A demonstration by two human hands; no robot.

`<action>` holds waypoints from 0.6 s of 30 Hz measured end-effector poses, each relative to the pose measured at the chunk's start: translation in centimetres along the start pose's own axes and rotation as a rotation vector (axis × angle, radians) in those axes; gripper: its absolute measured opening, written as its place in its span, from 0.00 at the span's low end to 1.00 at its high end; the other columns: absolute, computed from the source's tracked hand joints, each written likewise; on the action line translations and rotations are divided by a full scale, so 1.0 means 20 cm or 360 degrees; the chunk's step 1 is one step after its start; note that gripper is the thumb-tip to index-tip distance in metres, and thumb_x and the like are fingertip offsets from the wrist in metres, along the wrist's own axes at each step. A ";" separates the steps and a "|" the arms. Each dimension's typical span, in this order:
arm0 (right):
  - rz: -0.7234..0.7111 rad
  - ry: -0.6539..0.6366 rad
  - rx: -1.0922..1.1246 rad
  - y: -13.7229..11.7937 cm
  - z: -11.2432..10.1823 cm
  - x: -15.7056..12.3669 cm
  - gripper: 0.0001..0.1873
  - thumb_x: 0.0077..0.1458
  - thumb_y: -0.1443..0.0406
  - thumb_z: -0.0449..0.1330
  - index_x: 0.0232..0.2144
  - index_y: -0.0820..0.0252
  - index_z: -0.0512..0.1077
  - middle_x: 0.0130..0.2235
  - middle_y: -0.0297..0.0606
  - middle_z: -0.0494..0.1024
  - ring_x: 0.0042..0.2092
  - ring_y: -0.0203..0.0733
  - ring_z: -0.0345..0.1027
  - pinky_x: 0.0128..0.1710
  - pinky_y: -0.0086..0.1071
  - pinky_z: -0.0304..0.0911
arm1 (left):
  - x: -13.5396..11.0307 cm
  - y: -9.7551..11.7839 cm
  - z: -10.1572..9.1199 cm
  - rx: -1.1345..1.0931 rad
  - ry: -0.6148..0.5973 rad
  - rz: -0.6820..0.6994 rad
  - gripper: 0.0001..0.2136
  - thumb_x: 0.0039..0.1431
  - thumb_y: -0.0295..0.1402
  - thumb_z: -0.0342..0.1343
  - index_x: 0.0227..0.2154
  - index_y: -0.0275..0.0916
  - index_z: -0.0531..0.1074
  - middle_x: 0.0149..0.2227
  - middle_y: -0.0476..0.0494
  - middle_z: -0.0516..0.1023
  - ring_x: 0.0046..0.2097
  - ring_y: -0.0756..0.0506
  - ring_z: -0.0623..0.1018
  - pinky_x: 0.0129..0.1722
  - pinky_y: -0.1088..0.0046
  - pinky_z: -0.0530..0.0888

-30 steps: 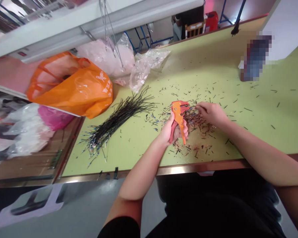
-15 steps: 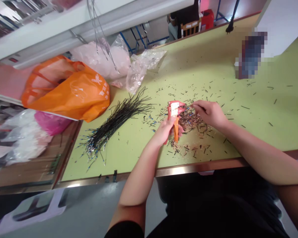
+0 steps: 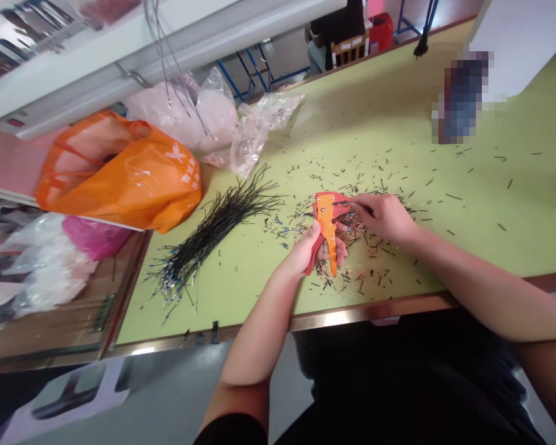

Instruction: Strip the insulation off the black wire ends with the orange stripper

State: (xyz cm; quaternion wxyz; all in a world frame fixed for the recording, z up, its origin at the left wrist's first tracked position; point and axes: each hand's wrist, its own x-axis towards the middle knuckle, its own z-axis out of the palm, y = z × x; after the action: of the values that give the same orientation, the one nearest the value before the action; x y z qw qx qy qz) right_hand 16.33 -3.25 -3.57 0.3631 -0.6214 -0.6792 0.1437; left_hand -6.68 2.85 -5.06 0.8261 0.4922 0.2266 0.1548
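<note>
My left hand (image 3: 311,251) is closed round the handles of an orange wire stripper (image 3: 327,225), which stands upright over a heap of cut wire scraps (image 3: 361,253) on the green table (image 3: 398,123). My right hand (image 3: 383,216) is pinched at the stripper's jaws, holding a thin wire (image 3: 345,204) that I can barely make out. A bundle of long black wires (image 3: 213,232) lies to the left of my left hand.
An orange plastic bag (image 3: 134,176) and clear plastic bags (image 3: 254,127) sit at the table's far left. Pink and white bags (image 3: 50,253) lie on a lower surface beyond the left edge. A blurred object (image 3: 463,99) stands at the far right. Short wire offcuts are scattered around.
The stripper's handles opened and then closed again in my left hand. My right hand stayed at the jaws and shifted slightly. The view drifted a little.
</note>
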 end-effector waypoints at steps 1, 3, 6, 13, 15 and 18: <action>0.0006 -0.0005 -0.0009 0.00 0.00 0.00 0.19 0.71 0.61 0.54 0.25 0.56 0.65 0.21 0.30 0.66 0.23 0.35 0.55 0.26 0.33 0.54 | 0.00 0.00 0.01 0.0013 0.0000 0.0006 0.43 0.54 0.73 0.57 0.51 0.35 0.74 0.27 0.43 0.82 0.27 0.42 0.83 0.27 0.69 0.78; 0.0010 -0.0004 -0.0008 -0.01 0.01 0.00 0.19 0.71 0.61 0.54 0.26 0.56 0.64 0.21 0.30 0.65 0.23 0.35 0.55 0.26 0.33 0.54 | 0.00 -0.01 0.01 0.0036 0.0024 0.0019 0.43 0.54 0.74 0.56 0.49 0.34 0.74 0.26 0.43 0.81 0.26 0.42 0.83 0.26 0.70 0.77; -0.0006 -0.0006 0.0069 -0.02 0.00 0.00 0.19 0.72 0.59 0.54 0.27 0.56 0.65 0.22 0.31 0.67 0.23 0.35 0.57 0.27 0.34 0.55 | 0.01 -0.02 0.01 0.0055 0.0086 0.0009 0.42 0.55 0.73 0.56 0.47 0.33 0.75 0.26 0.42 0.81 0.27 0.43 0.82 0.25 0.71 0.77; 0.0190 -0.0091 0.0364 -0.02 -0.02 0.01 0.25 0.74 0.51 0.53 0.25 0.56 0.66 0.22 0.30 0.67 0.24 0.36 0.58 0.28 0.34 0.56 | 0.02 -0.04 -0.01 0.0107 0.0079 0.0010 0.41 0.56 0.74 0.54 0.44 0.34 0.76 0.27 0.41 0.81 0.27 0.44 0.83 0.27 0.71 0.78; 0.0208 -0.0084 0.0374 -0.01 -0.02 0.00 0.25 0.74 0.52 0.54 0.25 0.56 0.67 0.22 0.30 0.67 0.24 0.36 0.58 0.29 0.34 0.57 | 0.02 -0.04 -0.01 0.0112 0.0065 0.0014 0.42 0.55 0.74 0.54 0.44 0.34 0.76 0.27 0.41 0.81 0.27 0.44 0.83 0.28 0.70 0.79; 0.0251 -0.0145 0.0407 -0.01 -0.02 0.00 0.25 0.73 0.53 0.55 0.25 0.57 0.69 0.23 0.31 0.70 0.24 0.35 0.59 0.29 0.33 0.57 | 0.01 -0.04 -0.01 0.0154 0.0086 0.0016 0.41 0.56 0.73 0.55 0.44 0.34 0.76 0.27 0.41 0.81 0.27 0.44 0.82 0.29 0.70 0.79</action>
State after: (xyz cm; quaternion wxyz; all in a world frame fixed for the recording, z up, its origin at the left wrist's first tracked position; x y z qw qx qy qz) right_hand 16.58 -3.40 -3.15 0.3958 -0.6143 -0.6202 0.2851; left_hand -6.50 2.76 -5.84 0.7940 0.5285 0.2537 0.1611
